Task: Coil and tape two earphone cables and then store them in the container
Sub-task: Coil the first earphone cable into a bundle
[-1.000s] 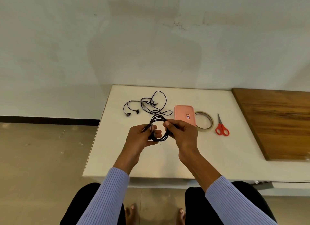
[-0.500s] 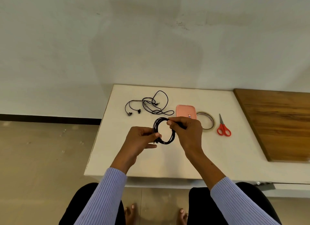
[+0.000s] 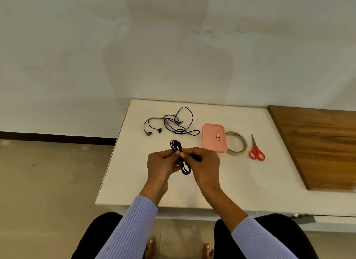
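Coil (image 3: 180, 156) now squashed from round loop to narrow oval, pinched by left hand (image 3: 161, 164) and right hand (image 3: 204, 165). Bare table (image 3: 250, 181) near-right; left edge close.

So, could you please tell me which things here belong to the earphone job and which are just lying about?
For the job:
coiled cable, held by left hand and right hand
loose earphones
pink container
tape roll
scissors

Lying about:
wooden board

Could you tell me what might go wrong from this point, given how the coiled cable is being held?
1. Both the left hand and right hand pinch the coiled earphone cable; reaching for the tape roll frees one hand, so the untaped loops could spring apart.
2. The loose earphone cable lies tangled just beyond the hands and might snag.
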